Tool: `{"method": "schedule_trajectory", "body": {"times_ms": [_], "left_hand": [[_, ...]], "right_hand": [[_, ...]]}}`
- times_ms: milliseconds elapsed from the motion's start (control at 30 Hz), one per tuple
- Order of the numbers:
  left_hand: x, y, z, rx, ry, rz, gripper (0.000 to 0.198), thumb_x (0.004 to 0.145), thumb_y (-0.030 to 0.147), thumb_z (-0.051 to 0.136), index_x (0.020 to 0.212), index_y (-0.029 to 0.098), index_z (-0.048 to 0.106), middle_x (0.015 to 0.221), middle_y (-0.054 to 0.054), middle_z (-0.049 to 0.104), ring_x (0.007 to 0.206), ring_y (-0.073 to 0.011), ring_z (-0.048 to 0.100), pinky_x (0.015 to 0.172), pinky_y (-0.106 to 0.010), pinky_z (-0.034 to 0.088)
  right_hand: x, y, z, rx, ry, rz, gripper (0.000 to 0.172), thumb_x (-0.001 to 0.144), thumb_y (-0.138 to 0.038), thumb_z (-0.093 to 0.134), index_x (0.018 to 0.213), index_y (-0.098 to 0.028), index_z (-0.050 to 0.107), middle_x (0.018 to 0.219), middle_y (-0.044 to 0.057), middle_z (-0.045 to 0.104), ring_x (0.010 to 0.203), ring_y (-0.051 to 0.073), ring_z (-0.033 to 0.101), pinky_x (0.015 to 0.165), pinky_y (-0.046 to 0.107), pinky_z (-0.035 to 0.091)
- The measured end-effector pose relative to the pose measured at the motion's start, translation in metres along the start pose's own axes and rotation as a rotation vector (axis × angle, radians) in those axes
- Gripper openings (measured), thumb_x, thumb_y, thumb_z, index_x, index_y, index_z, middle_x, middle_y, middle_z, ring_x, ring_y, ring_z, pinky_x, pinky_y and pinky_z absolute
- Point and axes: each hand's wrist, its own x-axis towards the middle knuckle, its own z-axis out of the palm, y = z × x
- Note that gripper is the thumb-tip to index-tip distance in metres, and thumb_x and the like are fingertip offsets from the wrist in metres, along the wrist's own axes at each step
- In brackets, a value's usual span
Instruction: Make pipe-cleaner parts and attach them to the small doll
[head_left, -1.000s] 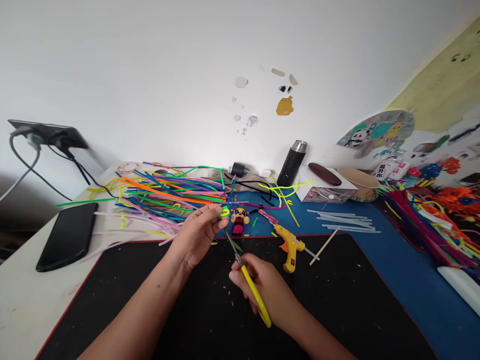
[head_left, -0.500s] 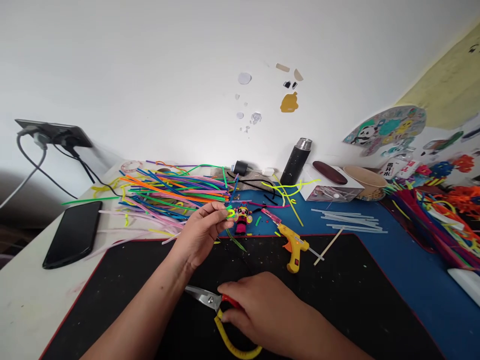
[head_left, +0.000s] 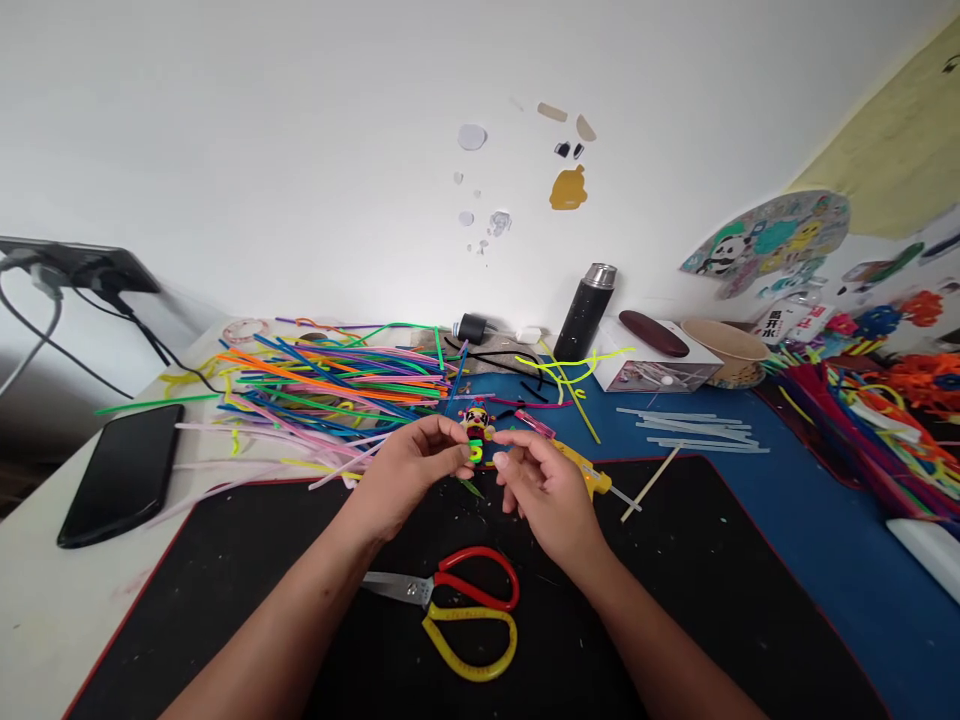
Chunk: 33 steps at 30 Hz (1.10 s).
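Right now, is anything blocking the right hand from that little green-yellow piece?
Nothing visible, just a small gap between the right hand and the green-yellow piece in the left hand. The doll is behind.

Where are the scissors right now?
In the head view, the scissors lie on the black mat at lower centre, nearer the camera than the left hand and right hand, blades pointing left.

Head-worn view; forward (and down)
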Motion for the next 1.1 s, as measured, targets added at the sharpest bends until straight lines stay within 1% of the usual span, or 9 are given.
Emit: {"method": "schedule_trajectory", "body": {"times_ms": [100,167,233,333,433,567,700,900,1100], "left_hand": [[0.000,-0.004,0.001,0.120,-0.058,0.034,0.029,0.070,0.033,0.092,0.082,0.017,0.072,0.077,0.001,0.069,0.067,-0.0134,0.065,0.070,-0.026,0.053],[0.000,-0.005,0.001,0.139,-0.076,0.037,0.028,0.072,0.034,0.091,0.083,0.017,0.072,0.077,0.001,0.068,0.068,-0.0138,0.065,0.071,-0.026,0.052],[-0.001,-0.004,0.002,0.117,-0.080,0.034,0.028,0.073,0.035,0.091,0.083,0.017,0.072,0.076,0.001,0.068,0.069,-0.0139,0.064,0.071,-0.026,0.052],[-0.001,-0.004,0.003,0.026,-0.076,0.021,0.031,0.068,0.031,0.095,0.087,0.018,0.073,0.082,0.000,0.071,0.074,-0.0144,0.066,0.074,-0.026,0.053],[-0.001,-0.004,0.004,-0.057,-0.049,0.005,0.034,0.065,0.026,0.097,0.089,0.018,0.075,0.085,-0.001,0.073,0.077,-0.0148,0.068,0.077,-0.026,0.055],[-0.001,-0.003,0.004,-0.093,-0.026,-0.044,0.031,0.063,0.027,0.098,0.083,0.016,0.076,0.079,-0.001,0.072,0.073,-0.0152,0.069,0.075,-0.027,0.055],[0.000,-0.004,0.004,-0.099,-0.042,-0.063,0.034,0.061,0.029,0.100,0.083,0.015,0.077,0.080,-0.002,0.074,0.074,-0.0162,0.070,0.075,-0.027,0.056],[0.000,-0.005,0.008,-0.098,-0.034,-0.042,0.034,0.061,0.032,0.100,0.080,0.015,0.077,0.078,-0.002,0.073,0.073,-0.0148,0.068,0.072,-0.026,0.057],[-0.002,-0.010,0.012,-0.078,-0.024,0.032,0.034,0.066,0.034,0.098,0.087,0.017,0.078,0.081,-0.002,0.073,0.072,-0.0146,0.066,0.070,-0.027,0.059]], "right_hand": [[0.004,0.000,0.003,-0.048,-0.020,-0.057,0.027,0.097,-0.045,0.067,0.110,-0.022,0.073,0.075,-0.001,0.064,0.054,0.014,0.061,0.050,0.026,0.049],[0.005,0.003,0.007,-0.089,-0.018,-0.076,0.022,0.097,-0.043,0.066,0.103,-0.023,0.073,0.076,0.000,0.066,0.056,0.015,0.062,0.053,0.027,0.051],[0.006,0.006,0.009,-0.109,-0.014,-0.076,0.021,0.098,-0.042,0.065,0.099,-0.023,0.072,0.076,0.001,0.069,0.056,0.015,0.062,0.053,0.028,0.051],[0.006,0.008,0.010,-0.080,-0.006,-0.070,0.023,0.099,-0.045,0.064,0.098,-0.023,0.070,0.076,0.001,0.070,0.055,0.015,0.060,0.052,0.028,0.050],[0.006,0.004,0.010,-0.020,0.009,-0.059,0.025,0.098,-0.048,0.066,0.094,-0.023,0.068,0.074,0.000,0.067,0.053,0.014,0.059,0.051,0.027,0.048],[0.007,0.000,0.010,0.069,-0.015,0.020,0.033,0.093,-0.055,0.069,0.092,-0.022,0.066,0.069,-0.001,0.064,0.048,0.013,0.059,0.045,0.025,0.045],[0.008,-0.001,0.009,0.138,-0.048,0.073,0.038,0.090,-0.057,0.070,0.091,-0.020,0.064,0.066,-0.003,0.063,0.045,0.011,0.058,0.041,0.021,0.042],[0.007,-0.001,0.009,0.157,-0.040,0.066,0.036,0.091,-0.055,0.070,0.090,-0.020,0.064,0.061,-0.005,0.061,0.043,0.010,0.057,0.040,0.019,0.041],[0.006,0.002,0.011,0.143,-0.016,0.053,0.036,0.091,-0.056,0.070,0.090,-0.020,0.064,0.058,-0.005,0.059,0.043,0.010,0.056,0.041,0.020,0.042]]}}
